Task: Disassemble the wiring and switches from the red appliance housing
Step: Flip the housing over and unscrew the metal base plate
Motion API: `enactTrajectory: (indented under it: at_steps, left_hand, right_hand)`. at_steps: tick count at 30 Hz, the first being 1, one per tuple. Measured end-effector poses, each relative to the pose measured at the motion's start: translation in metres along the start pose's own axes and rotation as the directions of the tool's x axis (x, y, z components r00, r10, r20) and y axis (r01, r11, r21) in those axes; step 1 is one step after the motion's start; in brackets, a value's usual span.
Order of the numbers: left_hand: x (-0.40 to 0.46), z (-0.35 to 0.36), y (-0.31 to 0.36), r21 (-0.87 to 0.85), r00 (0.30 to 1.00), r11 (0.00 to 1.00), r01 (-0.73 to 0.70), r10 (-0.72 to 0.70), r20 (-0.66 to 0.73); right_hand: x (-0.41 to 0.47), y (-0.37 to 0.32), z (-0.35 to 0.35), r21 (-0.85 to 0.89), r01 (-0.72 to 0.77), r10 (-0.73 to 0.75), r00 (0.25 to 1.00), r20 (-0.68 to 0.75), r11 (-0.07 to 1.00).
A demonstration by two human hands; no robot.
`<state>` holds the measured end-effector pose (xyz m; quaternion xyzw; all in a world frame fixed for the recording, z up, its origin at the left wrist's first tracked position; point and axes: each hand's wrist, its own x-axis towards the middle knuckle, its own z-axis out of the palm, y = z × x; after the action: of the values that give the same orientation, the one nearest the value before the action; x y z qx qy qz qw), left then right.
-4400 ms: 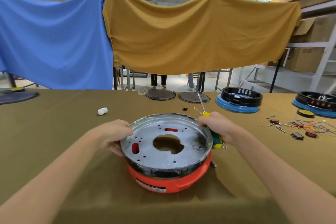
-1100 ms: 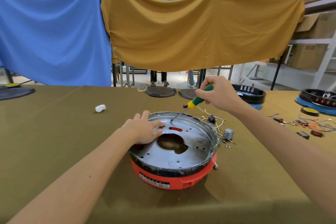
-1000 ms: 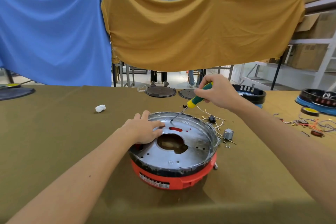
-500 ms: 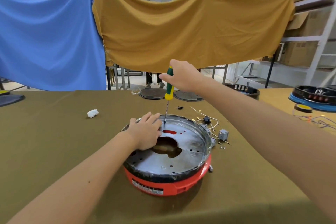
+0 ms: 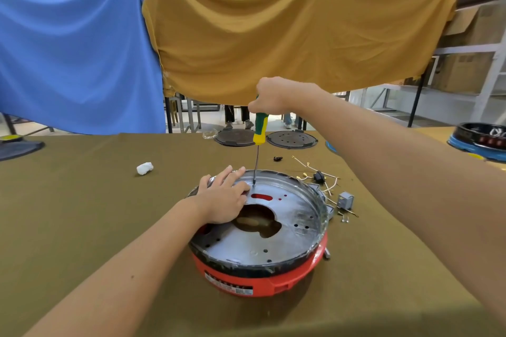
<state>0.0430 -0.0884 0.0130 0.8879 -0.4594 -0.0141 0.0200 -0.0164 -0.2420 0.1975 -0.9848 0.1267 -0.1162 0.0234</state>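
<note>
A round red appliance housing [image 5: 262,279] sits near the middle of a counter [image 5: 82,213] covered in olive-brown cloth, close to the viewer. The left hand [image 5: 223,200] lies flat, fingers straight and slightly spread, on the far-left part of the silver metal plate [image 5: 273,238] that caps the housing, pressing down on it. The right hand [image 5: 269,97] is raised well above the housing, fingers curled tight around the top of a screwdriver [image 5: 259,131] with a green and yellow handle. The screwdriver stands nearly upright, and its thin shaft comes down to touch the plate at its far edge, just beside the left hand's fingertips. The plate is shiny, ringed by a black rim, and pierced with small round holes, a red slot and a large irregular opening at its centre. A label strip shows on the housing's near side. Just to the right of the housing lie loose wires [image 5: 320,178] and a small grey block-shaped part [image 5: 345,200]. A crumpled white scrap [image 5: 144,168] lies on the counter to the left.
</note>
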Motion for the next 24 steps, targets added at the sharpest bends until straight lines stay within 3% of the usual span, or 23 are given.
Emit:
enactTrajectory:
  at_steps: [3, 12, 16, 20, 24]
  left_hand:
    - [0.001, 0.001, -0.001, -0.007, 1.000, 1.000, -0.001, 0.001, 0.005]
    - [0.002, 0.001, -0.002, -0.028, 1.000, 1.000, -0.001, 0.002, 0.021]
    - [0.003, 0.001, -0.003, -0.025, 1.000, 1.000, -0.002, 0.002, 0.011]
    - [0.003, 0.000, -0.003, -0.021, 1.000, 1.000, -0.010, 0.011, 0.018]
    - [0.003, 0.000, -0.003, -0.018, 1.000, 1.000, -0.014, 0.014, 0.025]
  right_hand:
    - [0.001, 0.003, -0.001, -0.132, -0.029, 0.021, 0.998, -0.062, 0.991]
    - [0.002, 0.012, -0.010, 0.030, 0.174, -0.176, 0.979, 0.104, 0.984]
    - [0.005, 0.019, -0.007, 0.019, 0.156, -0.158, 0.983, 0.089, 0.987]
    - [0.006, 0.014, -0.003, -0.121, 0.081, -0.077, 0.996, 0.035, 0.989]
    - [0.011, 0.002, -0.002, -0.131, 0.093, -0.082, 0.993, 0.085, 0.987]
